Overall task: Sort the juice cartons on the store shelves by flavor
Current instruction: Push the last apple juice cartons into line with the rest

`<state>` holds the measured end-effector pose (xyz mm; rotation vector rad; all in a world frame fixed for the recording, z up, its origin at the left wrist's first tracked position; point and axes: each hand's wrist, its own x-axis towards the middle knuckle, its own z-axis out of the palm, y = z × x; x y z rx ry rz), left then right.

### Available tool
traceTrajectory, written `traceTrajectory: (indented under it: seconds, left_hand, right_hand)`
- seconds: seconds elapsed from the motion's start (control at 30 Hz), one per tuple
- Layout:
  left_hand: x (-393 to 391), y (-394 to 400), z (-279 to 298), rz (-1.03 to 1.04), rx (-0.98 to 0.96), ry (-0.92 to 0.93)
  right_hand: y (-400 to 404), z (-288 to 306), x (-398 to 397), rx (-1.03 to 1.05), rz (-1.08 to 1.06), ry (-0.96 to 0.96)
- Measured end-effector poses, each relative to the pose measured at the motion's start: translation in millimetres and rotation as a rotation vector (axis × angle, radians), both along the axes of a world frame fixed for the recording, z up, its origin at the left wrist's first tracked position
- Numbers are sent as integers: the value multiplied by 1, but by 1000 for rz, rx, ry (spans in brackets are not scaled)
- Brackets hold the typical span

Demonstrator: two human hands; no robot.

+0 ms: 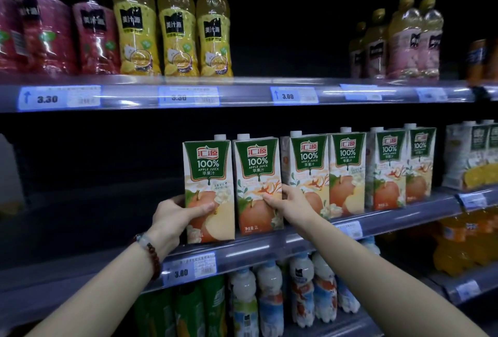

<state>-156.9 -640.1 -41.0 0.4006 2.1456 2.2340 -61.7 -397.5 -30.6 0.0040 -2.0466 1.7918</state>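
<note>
Cartons of apple juice stand on the middle shelf (390,218); your left hand (172,218) grips the end carton (208,191), your right hand (289,203) pinches its neighbour (257,185). Likely heavy, stiff, slick: clasp the lower sides under your fingers.

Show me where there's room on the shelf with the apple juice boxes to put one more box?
The middle shelf is bare left of the leftmost apple carton, which the left hand grips. Rightward it's crowded: the second carton, held by the right hand, and more apple cartons stand side by side up to the orange carton.
</note>
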Motion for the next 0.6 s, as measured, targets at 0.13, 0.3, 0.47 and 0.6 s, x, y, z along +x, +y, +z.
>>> traceTrajectory:
  seconds: [0.13, 0.3, 0.47, 0.6]
  left_hand:
    - [2, 4, 0, 1, 61, -4]
    - [0, 5, 3, -36, 46, -13]
    - [6, 15, 1, -27, -45, 19]
    - [8, 14, 0, -16, -42, 12]
  right_hand:
    - [-4, 0, 4, -12, 0, 13]
    - [-6, -2, 7, 7, -36, -17]
    - [-3, 8, 11, 144, -101, -95]
    - [-6, 17, 12, 544, -417, -145]
